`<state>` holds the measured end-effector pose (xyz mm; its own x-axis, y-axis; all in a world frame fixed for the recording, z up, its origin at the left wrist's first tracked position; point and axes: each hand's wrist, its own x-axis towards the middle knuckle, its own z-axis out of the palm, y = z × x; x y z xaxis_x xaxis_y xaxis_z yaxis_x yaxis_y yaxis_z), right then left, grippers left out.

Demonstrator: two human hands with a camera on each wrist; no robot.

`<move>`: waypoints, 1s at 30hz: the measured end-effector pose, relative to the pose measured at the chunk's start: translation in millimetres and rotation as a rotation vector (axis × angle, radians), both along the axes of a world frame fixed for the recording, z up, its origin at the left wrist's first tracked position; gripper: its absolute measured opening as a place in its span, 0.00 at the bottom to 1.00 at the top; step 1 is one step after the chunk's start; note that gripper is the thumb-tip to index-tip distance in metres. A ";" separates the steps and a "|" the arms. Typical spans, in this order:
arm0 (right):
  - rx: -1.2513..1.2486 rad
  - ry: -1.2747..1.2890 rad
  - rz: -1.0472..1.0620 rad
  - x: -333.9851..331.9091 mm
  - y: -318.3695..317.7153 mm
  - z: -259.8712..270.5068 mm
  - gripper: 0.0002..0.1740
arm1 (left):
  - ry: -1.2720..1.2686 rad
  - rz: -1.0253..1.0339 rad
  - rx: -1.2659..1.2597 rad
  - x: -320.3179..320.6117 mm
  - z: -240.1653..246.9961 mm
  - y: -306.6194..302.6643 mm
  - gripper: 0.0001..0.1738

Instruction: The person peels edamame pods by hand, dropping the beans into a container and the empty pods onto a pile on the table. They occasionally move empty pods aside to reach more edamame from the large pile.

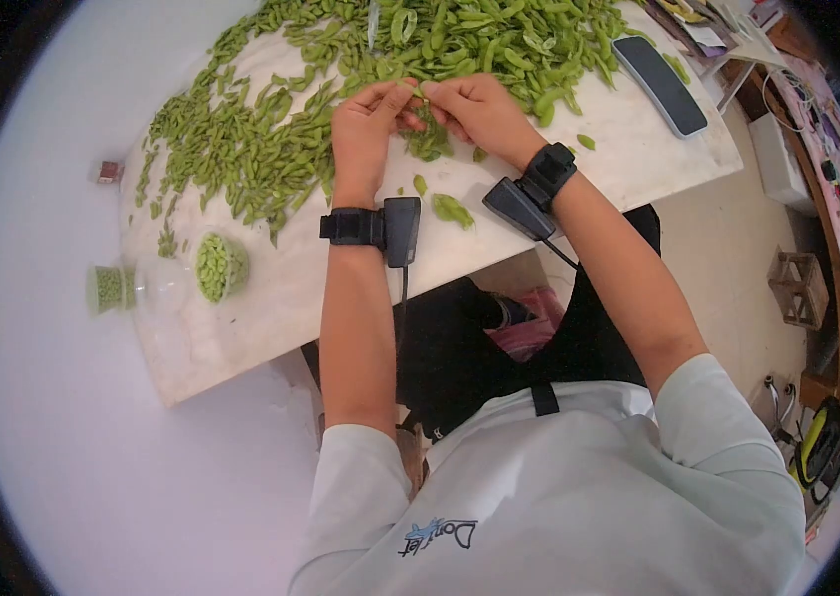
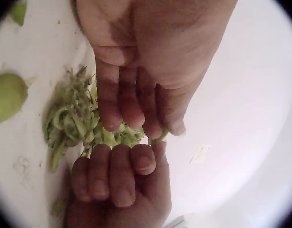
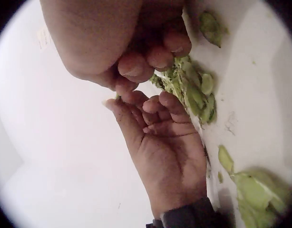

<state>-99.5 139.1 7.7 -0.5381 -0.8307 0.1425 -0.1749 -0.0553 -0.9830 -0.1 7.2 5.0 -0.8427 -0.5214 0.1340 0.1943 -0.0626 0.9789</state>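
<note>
My left hand [image 1: 362, 129] and right hand [image 1: 484, 114] meet fingertip to fingertip over the near side of the table. Between them is a small green bean pod [image 2: 159, 136], pinched by thumb and forefinger on each side. Most of this pod is hidden by the fingertips in the wrist views. The remaining fingers of both hands curl loosely. Under the hands lies a small heap of split pod shells [image 3: 196, 92]. More flat green shells [image 1: 453, 210] lie nearer the table edge, between the two wrists.
A large spread of green pods [image 1: 271, 149] covers the far and left parts of the white table [image 1: 286, 288]. At the left stands a clear cup of shelled beans [image 1: 211, 266]. A phone [image 1: 660, 87] lies at the right, near the table's edge.
</note>
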 end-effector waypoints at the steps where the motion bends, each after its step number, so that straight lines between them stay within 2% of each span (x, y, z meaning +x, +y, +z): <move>1: -0.001 -0.014 0.022 0.7 0.1 1.0 0.23 | 0.000 -0.004 0.012 0.5 -0.5 -0.9 0.13; 5: -0.028 -0.064 0.088 2.5 -0.1 2.3 0.21 | 0.007 0.016 0.062 1.6 -0.3 -1.7 0.14; 8: -0.106 0.019 0.091 1.4 -5.4 -5.5 0.18 | 0.042 0.025 0.130 0.0 -4.1 -4.1 0.14; 11: -0.104 0.011 0.151 1.7 -6.4 -6.0 0.15 | 0.011 -0.001 0.074 0.5 -1.4 -3.6 0.15; 14: -0.066 -0.003 0.168 2.8 -3.7 -2.5 0.17 | -0.007 -0.034 0.095 0.2 -7.6 -8.8 0.14; 17: -0.084 -0.013 0.182 5.9 -1.9 0.7 0.17 | 0.008 0.059 -0.023 1.3 7.1 5.6 0.12; 20: -0.103 -0.036 0.109 4.8 -0.7 -0.1 0.17 | 0.047 0.109 -0.373 -0.8 4.1 -0.7 0.12; 23: -0.191 -0.033 0.008 2.8 -3.1 -3.4 0.16 | 0.086 0.040 -0.561 1.9 2.8 -1.5 0.12; 29: -0.178 -0.050 -0.005 0.5 -2.3 -3.5 0.18 | -0.070 -0.041 -0.311 4.5 -0.2 0.5 0.12; 30: -0.179 -0.046 0.006 -0.2 -2.5 -4.2 0.18 | -0.062 -0.033 -0.332 4.5 0.3 1.2 0.12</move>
